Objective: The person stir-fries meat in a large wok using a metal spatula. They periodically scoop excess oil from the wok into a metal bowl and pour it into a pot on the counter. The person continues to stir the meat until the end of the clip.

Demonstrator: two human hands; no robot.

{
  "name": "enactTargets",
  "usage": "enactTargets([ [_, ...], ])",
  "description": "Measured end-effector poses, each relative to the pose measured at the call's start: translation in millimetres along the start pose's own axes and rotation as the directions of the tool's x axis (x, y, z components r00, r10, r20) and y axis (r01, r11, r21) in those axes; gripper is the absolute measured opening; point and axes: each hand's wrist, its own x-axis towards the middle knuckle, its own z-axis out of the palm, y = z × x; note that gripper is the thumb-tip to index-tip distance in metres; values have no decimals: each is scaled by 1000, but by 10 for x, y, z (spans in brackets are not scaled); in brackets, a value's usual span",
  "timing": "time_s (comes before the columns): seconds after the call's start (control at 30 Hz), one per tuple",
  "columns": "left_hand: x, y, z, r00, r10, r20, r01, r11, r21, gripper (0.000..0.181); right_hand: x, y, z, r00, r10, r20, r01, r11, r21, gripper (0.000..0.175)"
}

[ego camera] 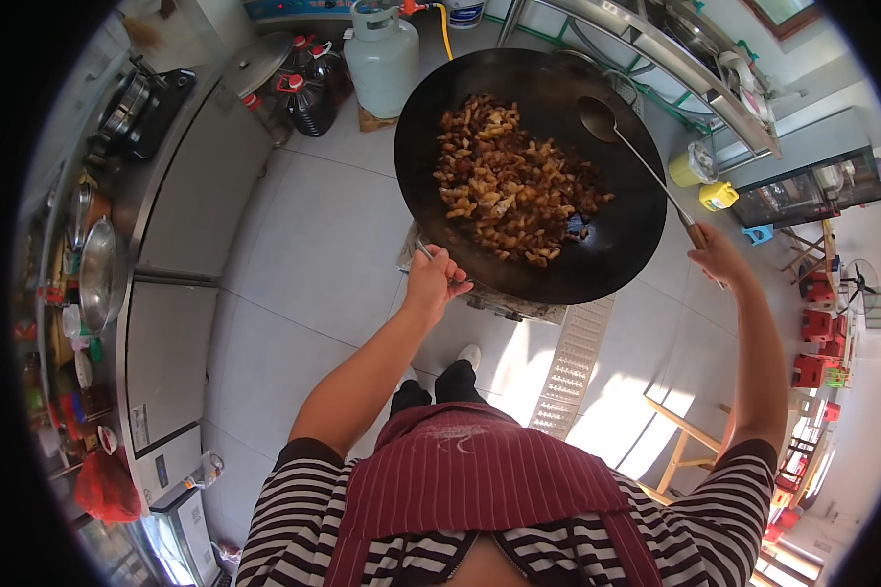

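A large black wok (617, 242) sits over a burner stand (517, 312) in front of me, tilted in the view. Browned, glossy chunks of food (514, 183) fill its middle and left side. My left hand (433, 279) is closed around a metal handle at the wok's near left rim. With my right hand (721, 257) I grip the wooden handle (696, 235) of a long ladle. The ladle's dark bowl (596, 119) rests against or hovers just above the wok's far right wall, apart from the food; contact cannot be told.
Left of me runs a steel refrigerated counter (180, 198) with a metal bowl (99, 275) on top. A gas cylinder (383, 66) and dark liquid jugs (312, 103) stand beyond the wok's left. A floor drain grate (569, 367) and a wooden stool (679, 440) lie to the right.
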Motion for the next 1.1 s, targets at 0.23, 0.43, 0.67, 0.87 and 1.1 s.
enactTargets([
  [0.23,-22,5,-23,999,33,17,-33,999,-10,5,550,-1056,675,973,-134,189,169,968,-185,33],
  [0.43,-7,-14,-58,999,34,0,-34,999,-11,7,-521,-1266,830,982,-121,143,185,735,-652,48],
  [0.67,42,-47,-68,999,39,26,-37,998,-49,7,-1782,-692,579,995,-72,69,100,646,-757,49],
  [0.87,50,-49,-81,997,28,67,-23,997,-67,5,-2592,-636,414,997,-43,-63,-6,780,-625,54],
  [1.1,2,-34,-80,1000,7,2,-7,1000,29,6,-2576,-763,995,978,176,114,-97,861,-499,47],
])
